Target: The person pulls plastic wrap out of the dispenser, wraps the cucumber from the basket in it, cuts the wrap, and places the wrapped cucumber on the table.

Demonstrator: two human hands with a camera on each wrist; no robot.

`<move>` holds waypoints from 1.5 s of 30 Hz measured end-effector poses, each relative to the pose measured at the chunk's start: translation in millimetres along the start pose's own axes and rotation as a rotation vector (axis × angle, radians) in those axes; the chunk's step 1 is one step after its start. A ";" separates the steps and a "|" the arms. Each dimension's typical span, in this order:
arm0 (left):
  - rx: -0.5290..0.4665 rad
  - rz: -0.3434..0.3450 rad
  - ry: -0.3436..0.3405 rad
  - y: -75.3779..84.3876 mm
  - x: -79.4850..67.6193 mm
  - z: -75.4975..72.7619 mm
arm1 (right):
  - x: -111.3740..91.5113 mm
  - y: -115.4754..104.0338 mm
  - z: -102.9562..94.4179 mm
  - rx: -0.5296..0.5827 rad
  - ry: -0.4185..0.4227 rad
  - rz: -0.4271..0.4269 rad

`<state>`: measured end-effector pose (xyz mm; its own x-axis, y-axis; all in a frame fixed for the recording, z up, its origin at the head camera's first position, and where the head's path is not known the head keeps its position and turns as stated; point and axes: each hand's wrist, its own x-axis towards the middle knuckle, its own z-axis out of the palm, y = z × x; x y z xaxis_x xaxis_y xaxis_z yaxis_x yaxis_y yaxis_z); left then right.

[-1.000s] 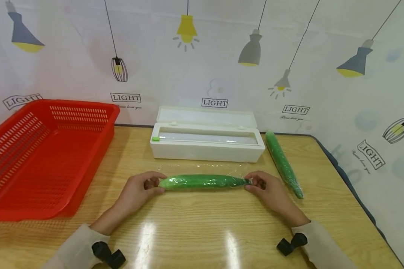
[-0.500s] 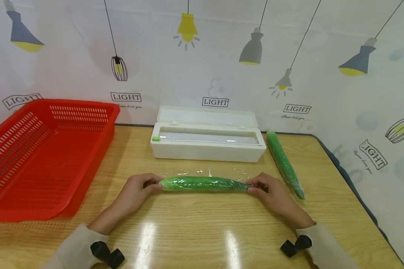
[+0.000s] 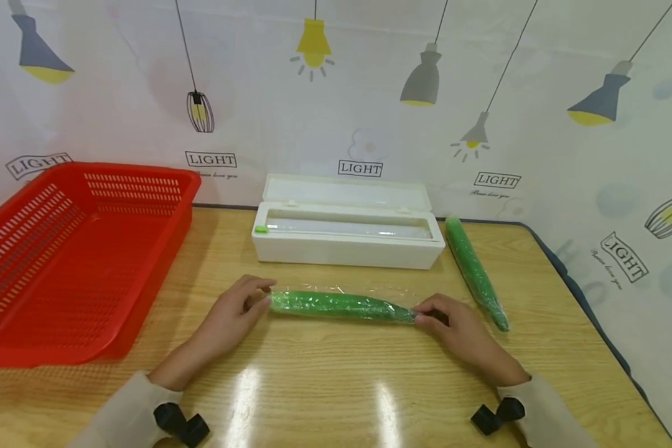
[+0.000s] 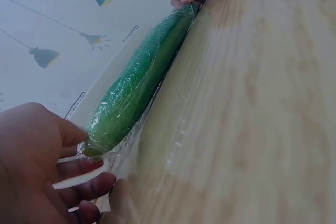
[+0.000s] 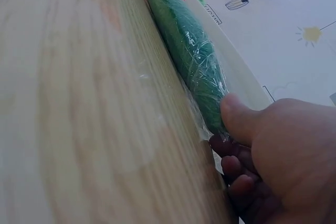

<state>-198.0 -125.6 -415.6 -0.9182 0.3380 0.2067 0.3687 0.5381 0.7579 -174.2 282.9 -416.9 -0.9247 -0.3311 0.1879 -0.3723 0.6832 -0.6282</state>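
Note:
A cucumber (image 3: 341,306) wrapped in clear plastic film lies crosswise in front of the white cling film box (image 3: 347,249). My right hand (image 3: 462,330) pinches its dark, narrow right end between thumb and fingers. At the pale left end is my left hand (image 3: 232,317), its thumb touching the wrapped tip and its fingers spread apart from the thumb. In the left wrist view, crinkled film (image 4: 123,156) hangs loose beside that end of the cucumber. A thin strip of film also shows along the cucumber's far side.
A red plastic basket (image 3: 168,274) stands on the left of the wooden table (image 3: 325,386). Another film-wrapped cucumber (image 3: 473,267) lies right of the box, whose lid is raised. Behind is a wall covering (image 3: 246,74) printed with lamps.
The cucumber has turned over a little between my hands, and its right end now sits slightly nearer me. My left fingers have lifted away from the thumb. My right hand has shifted slightly nearer.

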 end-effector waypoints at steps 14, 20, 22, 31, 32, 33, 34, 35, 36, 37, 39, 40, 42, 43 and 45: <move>-0.090 -0.033 0.022 -1.4 -3.6 7.1 | -0.2 1.6 0.7 0.118 -0.030 -0.051; -0.065 -0.045 0.018 0.9 -2.8 6.9 | -1.4 1.9 2.7 0.094 0.051 0.047; -0.053 -0.029 0.019 0.6 -2.5 6.4 | -1.4 2.9 3.1 0.104 0.073 0.044; -0.050 0.060 0.008 -4.6 -2.4 6.4 | -1.1 4.1 0.0 0.087 0.079 -0.017; -0.051 0.061 0.006 -4.7 -2.5 6.4 | -1.1 4.7 0.0 0.081 0.076 -0.017; -0.052 0.057 0.004 -4.5 -2.6 6.3 | -1.0 5.1 -0.1 0.077 0.071 -0.018; -0.051 0.054 0.003 -4.2 -2.8 6.1 | -0.9 5.4 -0.2 0.076 0.065 -0.017; -0.046 0.054 0.004 -4.2 -2.6 6.1 | -0.9 5.6 -0.5 0.076 0.059 -0.015; -0.044 0.053 0.003 -4.2 -2.5 6.0 | -1.0 5.5 -0.9 0.076 0.053 -0.014; -0.041 0.052 0.002 -4.4 -2.3 5.9 | -0.9 5.5 -1.2 0.074 0.047 -0.014; -0.040 0.049 -0.006 -4.6 -1.9 5.4 | -1.0 5.2 -1.8 0.070 0.037 -0.018; -0.039 0.044 -0.011 -4.8 -1.7 5.2 | -1.1 5.3 -2.1 0.068 0.034 -0.020; -0.043 0.036 -0.022 -5.3 -1.5 4.6 | -1.3 5.8 -2.5 0.063 0.030 -0.027; -0.046 0.033 -0.028 -5.8 -1.5 4.6 | -1.2 5.9 -2.6 0.063 0.028 -0.032; -0.052 0.029 -0.038 -6.4 -1.4 4.5 | -1.1 6.3 -2.8 0.060 0.028 -0.043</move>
<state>-198.4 -126.0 -423.5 -0.9005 0.3827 0.2063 0.3864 0.4870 0.7833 -175.8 289.4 -419.0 -0.9099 -0.3409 0.2363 -0.4075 0.6280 -0.6630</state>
